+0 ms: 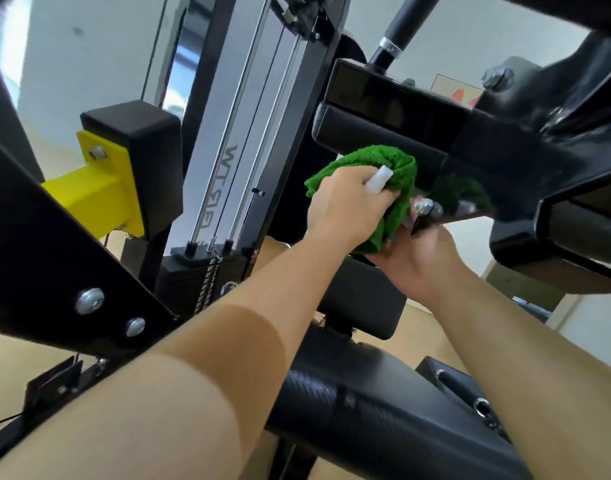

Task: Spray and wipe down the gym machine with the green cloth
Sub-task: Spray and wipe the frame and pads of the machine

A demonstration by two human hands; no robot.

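Observation:
My left hand (345,206) grips a bunched green cloth (390,164) and presses it against the underside of the black gym machine's frame (505,150), just below a black pad (373,133). A small white piece (378,180) sticks out between the fingers of that hand; what it is cannot be told. My right hand (422,261) sits just below and right of the cloth, palm toward me, its fingers reaching up to the bolts (429,207) under the frame. The cloth and bolts hide its fingertips.
The weight stack (207,271) with guide rods and cables stands at left centre. A yellow bracket (103,188) and a black bolted beam (54,244) cross the left side. A black padded seat (366,403) lies under my arms. Wood floor shows below.

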